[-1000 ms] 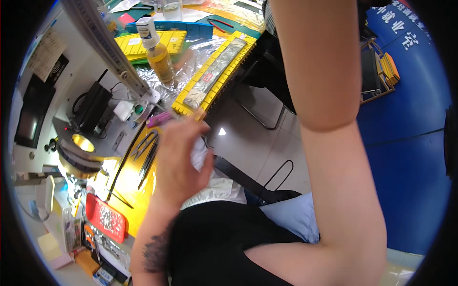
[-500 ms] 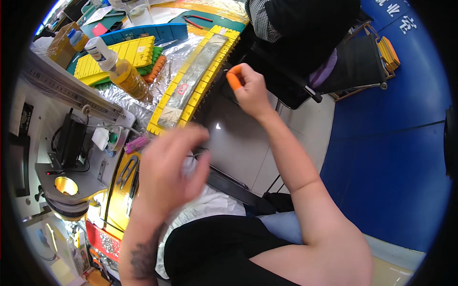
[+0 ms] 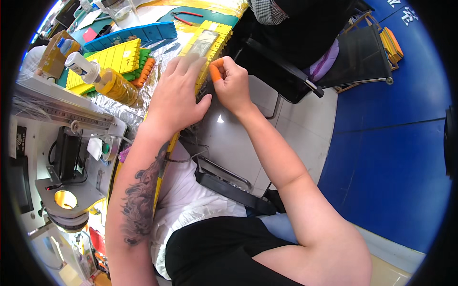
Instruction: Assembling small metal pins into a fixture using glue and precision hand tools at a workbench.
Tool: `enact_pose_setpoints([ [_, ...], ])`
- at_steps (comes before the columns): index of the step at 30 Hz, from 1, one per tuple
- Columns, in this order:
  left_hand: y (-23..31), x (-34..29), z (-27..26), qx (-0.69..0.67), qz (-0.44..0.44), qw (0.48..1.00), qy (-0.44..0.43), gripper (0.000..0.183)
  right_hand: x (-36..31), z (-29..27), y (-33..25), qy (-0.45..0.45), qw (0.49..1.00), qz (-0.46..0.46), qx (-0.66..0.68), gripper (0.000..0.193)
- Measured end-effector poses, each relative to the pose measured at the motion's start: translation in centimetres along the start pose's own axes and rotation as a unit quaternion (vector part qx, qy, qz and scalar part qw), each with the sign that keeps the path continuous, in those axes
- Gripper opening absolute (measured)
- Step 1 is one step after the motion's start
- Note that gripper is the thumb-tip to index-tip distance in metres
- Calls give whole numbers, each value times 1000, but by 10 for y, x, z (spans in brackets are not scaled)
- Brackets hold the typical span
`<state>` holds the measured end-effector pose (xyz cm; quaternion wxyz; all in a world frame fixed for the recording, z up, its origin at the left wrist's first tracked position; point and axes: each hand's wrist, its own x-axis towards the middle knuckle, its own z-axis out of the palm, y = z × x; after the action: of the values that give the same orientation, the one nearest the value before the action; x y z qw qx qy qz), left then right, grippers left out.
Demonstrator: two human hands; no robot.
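My left hand (image 3: 177,97) is open, fingers stretched out and slightly blurred, over a long yellow slotted board (image 3: 220,29). A see-through grey strip (image 3: 204,42) lies along that board. Whether the fingertips touch the strip I cannot tell. Just right of the board, my right hand (image 3: 232,87) is closed in a pinch, with orange finger covers (image 3: 215,73) on it. Whatever is between its fingertips, if anything, is too small to make out. The near part of the board is hidden under my left hand and forearm.
Left of the board stand a pump bottle of amber liquid (image 3: 117,86), stacked yellow slotted boards (image 3: 117,58) and a blue slotted board (image 3: 133,36). Red-handled pliers (image 3: 188,19) lie farther back. Beyond my right hand are a black chair (image 3: 274,71) and a seated person in black (image 3: 305,33).
My left hand has moved forward from near my body, fingers straightening over the yellow board. My right hand has shifted slightly left, towards the board, still pinched.
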<state>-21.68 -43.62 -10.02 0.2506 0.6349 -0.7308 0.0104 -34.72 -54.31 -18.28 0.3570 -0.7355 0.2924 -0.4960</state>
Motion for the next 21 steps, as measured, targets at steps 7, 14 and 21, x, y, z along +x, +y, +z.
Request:
enact_pose_setpoints([
  [7, 4, 4, 4, 11, -13, 1000, -15, 68, 6, -10, 10, 1, 996, -69, -65, 8],
  [14, -10, -11, -2, 48, -34, 998, -26, 74, 5, 3, 6, -43, 990, -97, -93, 11],
  [21, -3, -8, -2, 37, -33, 998, -34, 55, 6, -22, 2, -79, 985, -2, -152, 16],
])
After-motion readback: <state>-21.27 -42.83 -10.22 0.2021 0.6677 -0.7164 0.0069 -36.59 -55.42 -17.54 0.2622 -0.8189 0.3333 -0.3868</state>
